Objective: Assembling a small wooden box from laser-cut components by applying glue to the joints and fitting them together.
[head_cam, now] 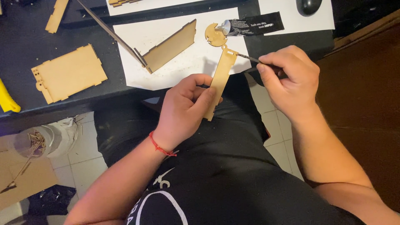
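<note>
While pinched upright in the left hand, thumb and fingers clamped on its lower half, wooden strip tilted slightly, notched top end up over the lap. Right hand just right of the strip, fingers closed around a thin tool, tip touching the strip's top edge. Hard to tell whether brush or pick.

Just above the strip's top: small round wooden disc, then a black tube with its nozzle resting at the disc. Left of the strip: white paper under a slanted wooden panel. Farther left of the strip: flat wooden plate on the dark table.

Likely risks: tool tip slipping off the narrow edge and smearing the strip's face or the left thumb; thin strip flexing or snapping at the notch under pressure, held only low down; open tube oozing onto the disc and paper.
</note>
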